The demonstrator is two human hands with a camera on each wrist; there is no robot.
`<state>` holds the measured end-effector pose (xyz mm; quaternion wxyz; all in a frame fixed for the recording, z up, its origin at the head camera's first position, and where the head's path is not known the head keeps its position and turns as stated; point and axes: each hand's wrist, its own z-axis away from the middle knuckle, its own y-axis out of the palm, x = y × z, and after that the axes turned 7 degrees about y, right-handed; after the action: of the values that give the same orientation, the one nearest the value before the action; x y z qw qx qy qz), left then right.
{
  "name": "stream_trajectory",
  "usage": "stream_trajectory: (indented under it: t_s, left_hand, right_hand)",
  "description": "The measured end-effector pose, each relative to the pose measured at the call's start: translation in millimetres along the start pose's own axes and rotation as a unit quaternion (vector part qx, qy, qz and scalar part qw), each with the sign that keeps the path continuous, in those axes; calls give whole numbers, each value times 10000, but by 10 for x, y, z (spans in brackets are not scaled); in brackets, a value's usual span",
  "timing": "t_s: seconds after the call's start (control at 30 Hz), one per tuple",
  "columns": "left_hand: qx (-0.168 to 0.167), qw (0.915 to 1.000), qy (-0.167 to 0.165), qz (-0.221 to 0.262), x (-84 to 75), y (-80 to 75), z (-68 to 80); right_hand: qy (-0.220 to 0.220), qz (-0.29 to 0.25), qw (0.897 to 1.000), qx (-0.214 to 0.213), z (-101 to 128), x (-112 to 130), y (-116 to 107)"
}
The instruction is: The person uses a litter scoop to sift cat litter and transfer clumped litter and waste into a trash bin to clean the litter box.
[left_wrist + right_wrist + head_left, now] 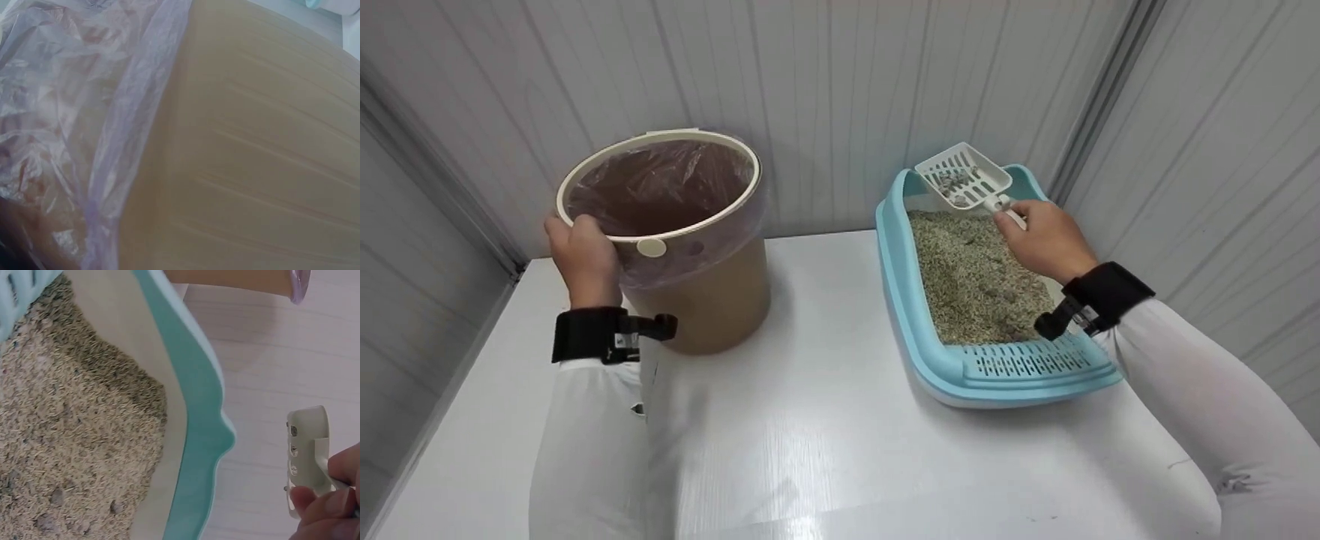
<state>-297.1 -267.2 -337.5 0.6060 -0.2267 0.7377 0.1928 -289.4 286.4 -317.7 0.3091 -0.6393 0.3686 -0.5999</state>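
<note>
My right hand grips the handle of a white slotted litter scoop, raised over the far end of a blue litter box. Greyish clumps lie in the scoop. Pale granular litter fills the box, and a few darker lumps show in it in the right wrist view. At the left, my left hand holds the cream rim of a tan trash bin, its thumb over the edge. A thin translucent bag lines the bin and folds down outside it.
Bin and litter box stand apart on a white tabletop. Close behind them rises a white panelled wall, with further wall panels on both sides. The litter box has a perforated front ledge.
</note>
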Motion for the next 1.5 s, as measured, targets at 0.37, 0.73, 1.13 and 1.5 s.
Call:
stream_trajectory:
  t_s: [0.37, 0.73, 1.13, 1.5]
  left_hand:
    - [-66, 10000, 58, 37, 7, 15, 10]
    - [-68, 9999, 61, -65, 2, 91, 44]
    - [168, 9996, 138, -185, 27, 328, 74]
    - [80, 9998, 62, -142, 39, 263, 62]
  right_hand:
    - [-340, 67, 9990, 297, -166, 468, 25]
    - [-125, -269, 9960, 842, -322, 1127, 52]
    - [-513, -460, 9950, 716, -307, 1855, 252]
    - [-1194, 20, 9915, 508, -304, 2403, 763]
